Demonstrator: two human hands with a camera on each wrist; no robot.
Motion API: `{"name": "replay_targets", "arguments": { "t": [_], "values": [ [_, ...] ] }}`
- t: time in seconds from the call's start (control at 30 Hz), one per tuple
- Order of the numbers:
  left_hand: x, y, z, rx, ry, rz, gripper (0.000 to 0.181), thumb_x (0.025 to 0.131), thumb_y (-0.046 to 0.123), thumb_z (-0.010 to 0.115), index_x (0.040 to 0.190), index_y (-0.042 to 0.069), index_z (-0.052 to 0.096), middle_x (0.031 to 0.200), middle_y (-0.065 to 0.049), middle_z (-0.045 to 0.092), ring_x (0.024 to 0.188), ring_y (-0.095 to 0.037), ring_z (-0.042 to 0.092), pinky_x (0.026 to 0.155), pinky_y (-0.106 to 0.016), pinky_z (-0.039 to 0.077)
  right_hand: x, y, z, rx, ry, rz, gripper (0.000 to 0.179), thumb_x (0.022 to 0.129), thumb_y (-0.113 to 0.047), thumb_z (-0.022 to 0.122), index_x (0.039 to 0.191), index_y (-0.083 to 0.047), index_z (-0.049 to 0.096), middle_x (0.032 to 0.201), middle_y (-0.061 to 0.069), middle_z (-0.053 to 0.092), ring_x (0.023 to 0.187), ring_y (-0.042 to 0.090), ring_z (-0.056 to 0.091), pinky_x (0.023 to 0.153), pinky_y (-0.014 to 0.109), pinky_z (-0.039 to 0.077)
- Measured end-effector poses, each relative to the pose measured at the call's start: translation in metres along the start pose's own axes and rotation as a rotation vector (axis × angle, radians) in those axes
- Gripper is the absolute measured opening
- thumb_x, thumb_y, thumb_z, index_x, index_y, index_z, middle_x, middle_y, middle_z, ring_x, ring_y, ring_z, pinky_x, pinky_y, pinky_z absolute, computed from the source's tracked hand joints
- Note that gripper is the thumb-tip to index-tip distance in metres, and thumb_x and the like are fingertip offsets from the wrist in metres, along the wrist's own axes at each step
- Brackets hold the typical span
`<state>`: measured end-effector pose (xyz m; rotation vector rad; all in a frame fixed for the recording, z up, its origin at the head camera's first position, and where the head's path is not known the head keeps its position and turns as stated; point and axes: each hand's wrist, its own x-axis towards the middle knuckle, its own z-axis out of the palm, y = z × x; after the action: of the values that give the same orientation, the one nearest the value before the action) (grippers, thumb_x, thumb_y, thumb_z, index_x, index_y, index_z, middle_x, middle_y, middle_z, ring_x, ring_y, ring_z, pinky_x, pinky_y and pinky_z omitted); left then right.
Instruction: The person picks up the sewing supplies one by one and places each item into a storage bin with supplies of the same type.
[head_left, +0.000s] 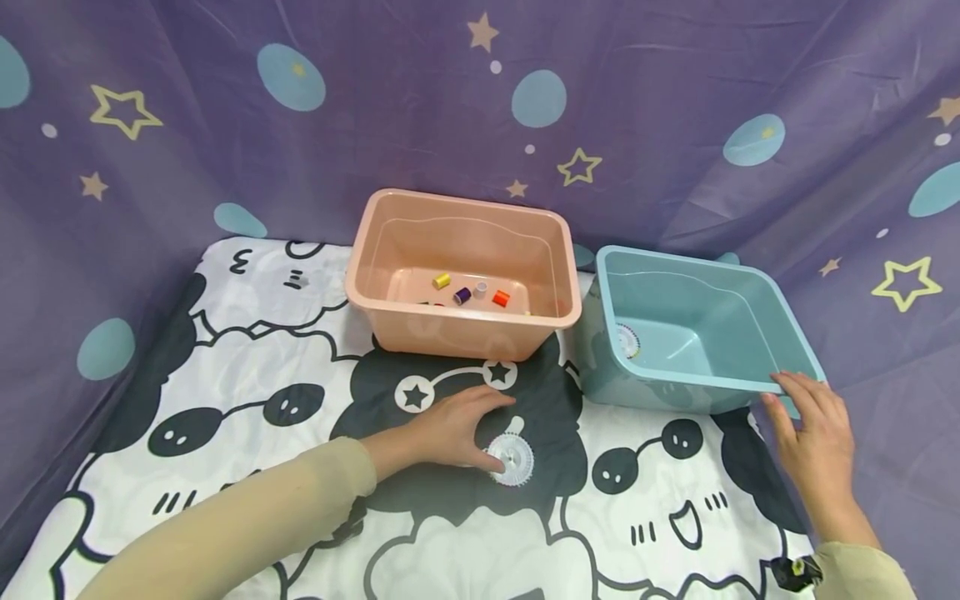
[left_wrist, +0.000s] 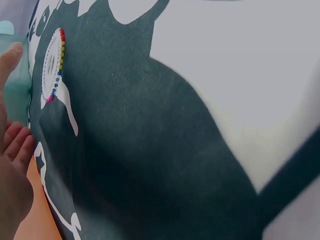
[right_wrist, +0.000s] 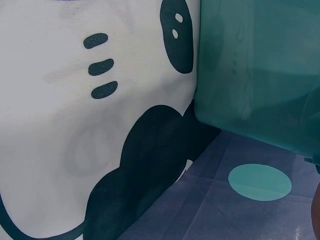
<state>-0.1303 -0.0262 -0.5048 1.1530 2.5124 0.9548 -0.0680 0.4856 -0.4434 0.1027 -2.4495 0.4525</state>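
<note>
A pin wheel (head_left: 513, 459), a disc ringed with small beaded pin heads, lies flat on the dark patch of the printed cloth. My left hand (head_left: 459, 427) is just beside it, thumb and fingers spread apart; from above, the thumb tip overlaps the wheel's left edge. In the left wrist view the pin wheel (left_wrist: 52, 65) shows red, yellow, blue and pink heads, with a gap to my thumb. My right hand (head_left: 817, 433) holds the near right corner of the teal bin (head_left: 697, 379), fingers over the rim and thumb outside. Another pin wheel (head_left: 627, 341) lies inside that bin.
A peach bin (head_left: 457, 329) stands left of the teal one. Inside it are several thread spools, among them a yellow spool (head_left: 442, 281), a purple spool (head_left: 462, 296) and an orange spool (head_left: 501, 298). A purple star-patterned curtain (head_left: 420, 92) rises behind both bins.
</note>
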Motion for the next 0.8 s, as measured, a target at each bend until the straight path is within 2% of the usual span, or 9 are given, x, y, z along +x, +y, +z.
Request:
{"name": "replay_targets", "arguments": {
  "t": [0.27, 0.4, 0.63, 0.8],
  "values": [
    [0.005, 0.002, 0.008, -0.068, -0.025, -0.01, 0.094, 0.075, 0.047, 0.097, 0.151, 0.009, 0.058, 0.142, -0.003, 0.061, 0.128, -0.018, 0.061, 0.112, -0.04, 0.05, 0.001, -0.001, 0.0, -0.009, -0.018, 0.015, 0.036, 0.105, -0.025, 0.071, 0.13, 0.001, 0.071, 0.134, 0.027, 0.066, 0.125, 0.054, 0.052, 0.13, 0.044, 0.025],
    [0.006, 0.004, 0.011, -0.081, -0.049, -0.017, 0.095, 0.074, 0.045, 0.098, 0.151, 0.007, 0.058, 0.142, -0.005, 0.062, 0.13, -0.02, 0.06, 0.113, -0.04, 0.049, 0.001, -0.002, 0.0, -0.01, -0.017, 0.016, 0.036, 0.105, -0.025, 0.071, 0.13, 0.001, 0.071, 0.133, 0.027, 0.066, 0.125, 0.054, 0.052, 0.13, 0.043, 0.025],
    [0.007, 0.007, 0.017, -0.073, -0.062, -0.021, 0.091, 0.074, 0.04, 0.098, 0.149, 0.005, 0.06, 0.141, -0.007, 0.062, 0.132, -0.023, 0.058, 0.114, -0.04, 0.048, 0.0, -0.002, -0.001, -0.003, 0.0, 0.001, 0.039, 0.106, -0.03, 0.069, 0.13, 0.001, 0.071, 0.132, 0.027, 0.066, 0.123, 0.055, 0.052, 0.13, 0.043, 0.026],
    [0.006, 0.008, 0.021, -0.048, -0.06, 0.0, 0.091, 0.072, 0.038, 0.099, 0.147, 0.004, 0.061, 0.139, -0.008, 0.062, 0.131, -0.024, 0.057, 0.113, -0.039, 0.048, 0.0, -0.003, -0.001, -0.007, -0.007, 0.004, 0.041, 0.106, -0.031, 0.068, 0.13, 0.001, 0.071, 0.132, 0.027, 0.065, 0.124, 0.055, 0.052, 0.13, 0.043, 0.026]
  ]
}}
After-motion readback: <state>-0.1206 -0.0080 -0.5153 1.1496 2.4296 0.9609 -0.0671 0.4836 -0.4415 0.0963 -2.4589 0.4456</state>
